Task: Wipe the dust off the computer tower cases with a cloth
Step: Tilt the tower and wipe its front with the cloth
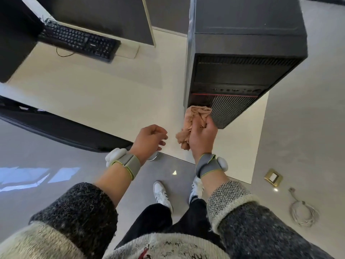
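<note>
Fingers of the right hand (202, 136) curl round a bunched peach cloth (194, 119), pressing its upper end against the lower left corner of the ribbed front panel of the black tower case (240, 58); the loose end of the cloth hangs below the palm. Left hand (149, 140): fingers loosely curled, holding nothing, poised over the near edge of the pale desk (104, 94), just beside the cloth. Tower case stands upright on the desk's right end. Keyboard (78, 43) lies far left.
</note>
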Demonstrator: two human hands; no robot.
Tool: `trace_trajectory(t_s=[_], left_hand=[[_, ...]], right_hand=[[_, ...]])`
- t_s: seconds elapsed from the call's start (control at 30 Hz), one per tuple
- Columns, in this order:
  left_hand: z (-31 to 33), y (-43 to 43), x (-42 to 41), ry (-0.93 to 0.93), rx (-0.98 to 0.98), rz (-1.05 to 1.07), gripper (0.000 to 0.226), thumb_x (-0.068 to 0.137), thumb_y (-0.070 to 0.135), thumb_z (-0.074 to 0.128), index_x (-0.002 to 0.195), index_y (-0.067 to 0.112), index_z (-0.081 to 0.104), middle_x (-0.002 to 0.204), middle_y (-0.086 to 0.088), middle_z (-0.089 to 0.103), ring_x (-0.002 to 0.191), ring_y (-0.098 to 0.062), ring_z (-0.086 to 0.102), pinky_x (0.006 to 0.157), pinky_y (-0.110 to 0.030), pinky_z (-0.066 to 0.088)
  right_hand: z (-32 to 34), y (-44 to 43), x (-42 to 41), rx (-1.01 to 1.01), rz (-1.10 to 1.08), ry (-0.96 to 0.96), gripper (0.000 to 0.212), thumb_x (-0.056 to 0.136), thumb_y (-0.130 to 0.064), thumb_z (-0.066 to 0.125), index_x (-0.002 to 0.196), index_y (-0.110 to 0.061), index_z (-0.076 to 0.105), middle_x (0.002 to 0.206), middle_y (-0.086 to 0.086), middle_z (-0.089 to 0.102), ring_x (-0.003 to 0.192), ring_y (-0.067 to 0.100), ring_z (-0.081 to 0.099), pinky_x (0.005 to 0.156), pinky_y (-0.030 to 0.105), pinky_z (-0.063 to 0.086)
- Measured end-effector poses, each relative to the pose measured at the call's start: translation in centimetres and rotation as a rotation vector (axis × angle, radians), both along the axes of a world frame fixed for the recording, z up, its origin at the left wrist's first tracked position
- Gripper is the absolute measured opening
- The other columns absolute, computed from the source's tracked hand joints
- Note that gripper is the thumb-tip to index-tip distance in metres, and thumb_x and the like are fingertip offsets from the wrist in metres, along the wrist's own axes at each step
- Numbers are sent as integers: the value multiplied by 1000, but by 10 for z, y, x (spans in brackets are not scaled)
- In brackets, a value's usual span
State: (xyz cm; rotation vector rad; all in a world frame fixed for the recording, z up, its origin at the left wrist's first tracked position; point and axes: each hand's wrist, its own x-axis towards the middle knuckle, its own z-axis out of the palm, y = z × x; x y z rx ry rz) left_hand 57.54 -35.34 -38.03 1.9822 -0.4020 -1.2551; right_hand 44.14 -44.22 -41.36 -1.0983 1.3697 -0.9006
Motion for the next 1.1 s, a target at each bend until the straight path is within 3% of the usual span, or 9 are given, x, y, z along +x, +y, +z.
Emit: trace_trajectory(t_s=[0.13,0.3,0.4,0.53,0.67,0.8,0.93,1.03,1.1], left_hand=[[-5,12,3,-17,45,7,12,98,5,60,102,9,70,92,-7,74,74,-17,67,69,-32,54],[-3,19,1,-38,65,-8,13,99,4,59,108,2,69,94,-8,73,73,-18,65,70,-33,54],[-1,14,0,-46,51,-24,13,98,4,59,105,4,70,93,-7,74,73,-18,66,71,-34,53],[6,3,-7,-34,15,-54,12,97,4,60,103,7,70,92,-6,73,75,-19,66,67,-32,53],[13,-7,-17,-3,-33,-96,14,97,1,60,107,2,69,91,-8,71,73,-19,63,64,-29,51],[17,-11,-23,32,-79,-115,12,97,0,60,101,6,70,89,-7,72,73,-20,63,65,-30,50],[18,-9,-24,34,-82,-127,12,98,2,59,100,7,69,90,-6,72,74,-20,64,66,-30,51],[19,-9,-21,16,-70,-138,14,98,2,58,106,3,70,93,-7,73,74,-18,64,65,-28,51],[19,-9,-20,6,-63,-140,14,98,2,59,105,4,70,94,-8,73,74,-18,65,65,-28,52]], right_hand=[[-54,-3,-1,34,-16,181,24,95,-34,61,78,-18,63,69,2,68,64,30,66,61,53,57],[-95,-11,-6,278,6,276,28,89,-31,60,67,-13,61,62,7,70,56,39,66,52,54,59],[-81,-22,-13,391,26,294,33,94,-25,62,66,-9,64,63,10,71,59,35,69,54,40,59],[-50,-21,-22,478,-18,58,37,92,-15,70,56,-9,65,50,6,58,48,26,53,42,26,42],[23,-15,-21,325,14,-250,24,92,-12,76,70,-4,74,55,14,53,38,24,48,40,26,40],[91,-12,-28,-32,23,-330,33,96,-27,75,87,4,68,71,23,60,59,38,61,52,47,54],[91,-7,-36,-200,7,-186,34,97,-42,74,85,-10,68,79,31,62,71,57,63,56,60,58],[42,-11,-38,-65,-90,2,33,95,-37,72,72,-15,60,67,14,60,62,42,63,47,49,53],[6,-16,-38,21,-118,103,31,88,-40,65,71,-15,57,64,9,57,63,36,64,48,52,54]])
